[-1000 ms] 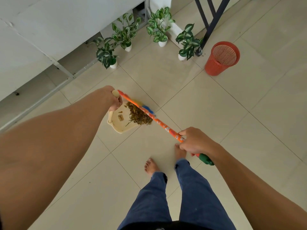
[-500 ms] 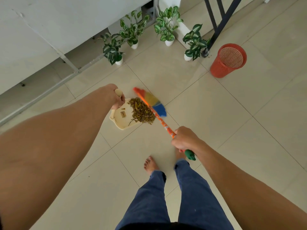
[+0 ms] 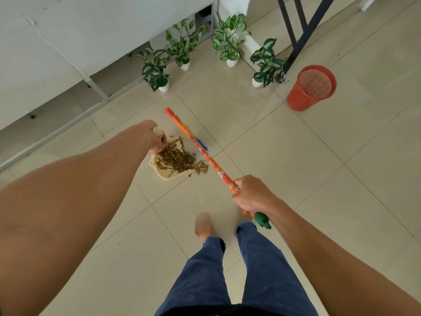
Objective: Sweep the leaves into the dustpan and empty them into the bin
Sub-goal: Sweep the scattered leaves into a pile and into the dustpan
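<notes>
Pale, glossy floor tiles (image 3: 296,156) with thin grout lines fill the frame. At the centre, the left hand (image 3: 157,139) is clenched round the dustpan's upright handle, and the right hand (image 3: 250,197) is wrapped tight round the broom (image 3: 211,163) near its green end cap. Half a second back the bristles sat right at the pile. Now the broom has swung clear, and its orange flowered stick slants up past the pan with the blue bristles just beyond the far edge. So the sweeping looks finished, I'd say!

The leaves (image 3: 177,159) are a dry, brown, twiggy tangle heaped in the cream plastic dustpan (image 3: 166,175). A few straggle over its lip at lower right, so one more flick may be needed or they could drop. Whether the pan is off the floor, I can't tell. One bare foot is blurred, which suggests a step is starting.

Further out, at upper right, the bin (image 3: 312,87) stands well apart from the pan. It's a red tapered basket with mesh walls. Potted plants (image 3: 157,71) with striped green leaves in small white pots line the top of the frame.
</notes>
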`<action>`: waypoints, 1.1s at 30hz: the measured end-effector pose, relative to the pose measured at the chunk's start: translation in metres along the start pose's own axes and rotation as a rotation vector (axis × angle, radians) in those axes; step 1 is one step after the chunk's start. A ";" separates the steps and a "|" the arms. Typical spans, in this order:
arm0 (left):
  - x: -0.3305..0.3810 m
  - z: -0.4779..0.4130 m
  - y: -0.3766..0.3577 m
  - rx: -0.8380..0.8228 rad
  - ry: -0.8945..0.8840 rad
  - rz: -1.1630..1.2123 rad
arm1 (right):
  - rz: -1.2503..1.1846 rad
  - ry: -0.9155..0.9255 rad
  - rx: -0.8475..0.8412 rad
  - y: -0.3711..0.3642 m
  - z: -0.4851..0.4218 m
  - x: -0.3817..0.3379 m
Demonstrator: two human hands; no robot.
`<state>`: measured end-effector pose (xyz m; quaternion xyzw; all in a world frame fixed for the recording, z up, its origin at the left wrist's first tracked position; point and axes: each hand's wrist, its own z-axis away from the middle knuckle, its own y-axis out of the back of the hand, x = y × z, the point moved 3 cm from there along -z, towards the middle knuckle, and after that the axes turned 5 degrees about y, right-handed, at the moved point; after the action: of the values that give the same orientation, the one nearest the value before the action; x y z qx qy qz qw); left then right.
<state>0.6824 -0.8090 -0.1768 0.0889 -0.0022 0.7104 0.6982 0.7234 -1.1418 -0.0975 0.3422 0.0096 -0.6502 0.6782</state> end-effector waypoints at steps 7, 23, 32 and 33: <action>-0.032 0.064 0.020 -0.028 -0.068 -0.071 | -0.237 0.036 -0.118 -0.003 -0.002 -0.003; -0.045 0.075 0.063 -0.032 -0.044 0.098 | 0.016 0.035 -0.123 0.019 -0.015 -0.016; -0.035 0.103 0.074 0.021 -0.037 0.244 | 0.266 0.206 -0.079 0.093 -0.011 -0.031; -0.042 0.103 0.081 -0.011 -0.008 0.392 | 0.284 0.228 -0.065 0.097 -0.017 -0.036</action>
<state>0.6153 -0.8655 -0.0716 0.0860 -0.0260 0.8323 0.5471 0.8115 -1.1095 -0.0500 0.3894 0.0589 -0.5043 0.7685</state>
